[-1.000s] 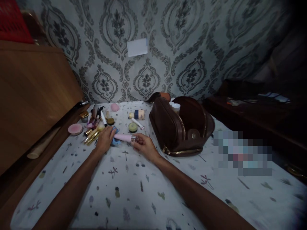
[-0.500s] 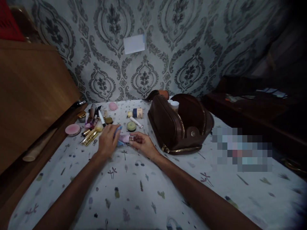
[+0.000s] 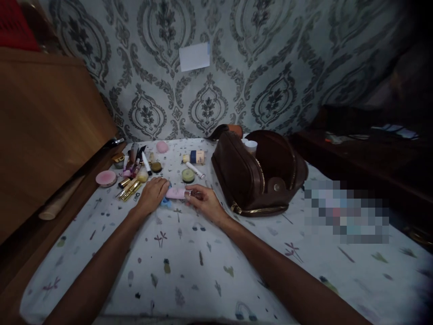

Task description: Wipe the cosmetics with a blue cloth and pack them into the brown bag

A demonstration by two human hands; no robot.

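Note:
A pink cosmetic tube (image 3: pixel 176 193) lies sideways between my hands, low over the patterned sheet. My right hand (image 3: pixel 204 201) pinches its shiny cap end. The fingers of my left hand (image 3: pixel 153 195) are closed on a blue cloth (image 3: pixel 165 202) at the tube's other end; that end is partly hidden. Just beyond my hands sit a round green-lidded jar (image 3: pixel 188 175) and a white tube (image 3: pixel 195 170). A bottle with a dark blue band (image 3: pixel 197 157) lies behind them. To the right stands an unzipped brown toiletry bag (image 3: pixel 233 174) with white-capped containers (image 3: pixel 251 146) inside.
Left of my hands lie gold tubes (image 3: pixel 131 190), a pink compact (image 3: pixel 106 178), a brown-lidded jar (image 3: pixel 156 167) and several other cosmetics. A pink sponge (image 3: pixel 162 146) is near the wall. A wooden cabinet (image 3: pixel 50 126) borders the left side.
The cloth now shows lower, below the tube, and more of the tube's pink body is exposed. My left hand has flattened lower toward the sheet. The view has shifted slightly.

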